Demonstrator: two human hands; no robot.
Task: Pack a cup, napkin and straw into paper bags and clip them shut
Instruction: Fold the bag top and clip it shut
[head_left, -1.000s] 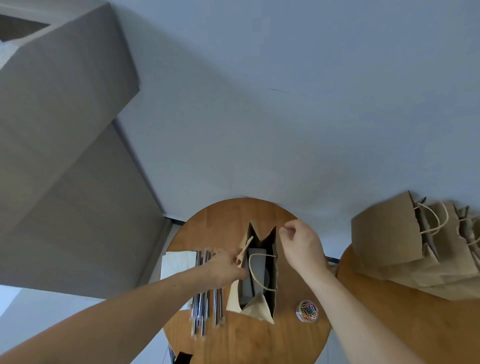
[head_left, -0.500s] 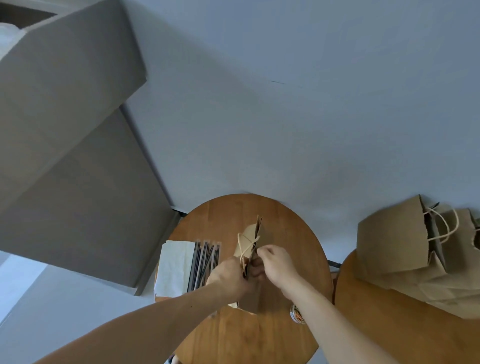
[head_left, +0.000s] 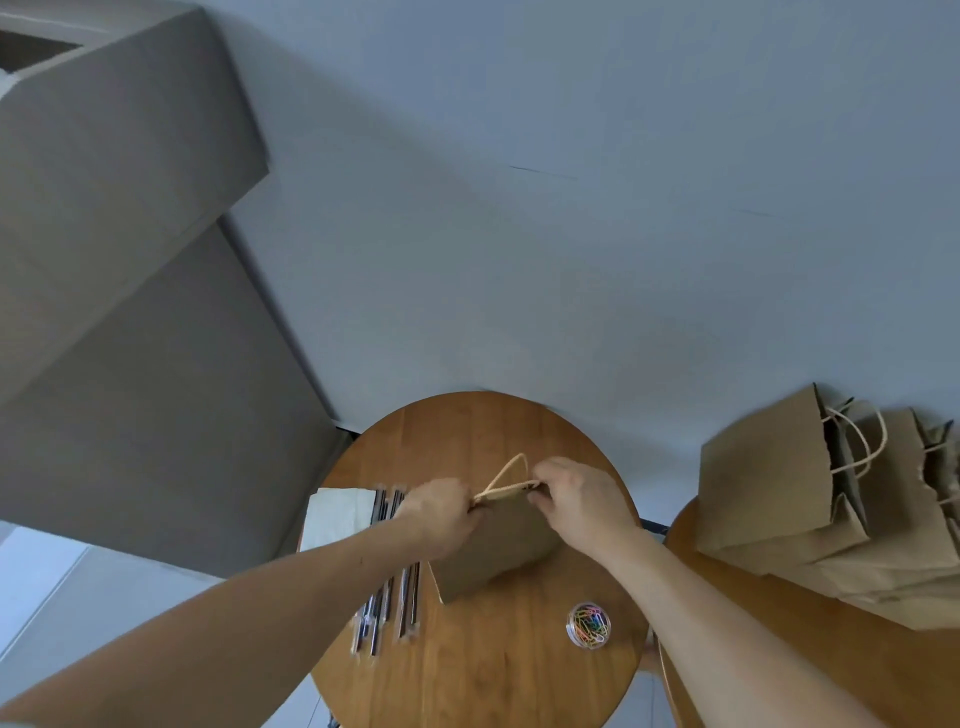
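1. The paper bag (head_left: 498, 545) stands in the middle of the round table (head_left: 467, 426). Its top is pressed flat and shut, and one brown side faces the camera
2. Two string handles (head_left: 506, 475) poke out of the top of the bag, between the two hands
3. The left hand (head_left: 441, 512) pinches the left end of the bag's top, with its fingers curled on the paper
4. The right hand (head_left: 582, 501) pinches the right end of the bag's top the same way, with its fingers curled in
5. You cannot see what is inside the bag
6. Dark straws (head_left: 400, 608) lie side by side on the table just left of the bag, and the left arm covers part of them
7. White napkins (head_left: 337, 519) lie left of the straws, right at the edge of the table
8. A small clear tub (head_left: 588, 625) full of coloured paper clips sits on the table to the right of the bag, not touching it, near the right arm
9. A second table (head_left: 883, 675) on the right holds more brown bags (head_left: 769, 478), leaning on each other with their tops open
10. A big grey block (head_left: 130, 312) fills the far left
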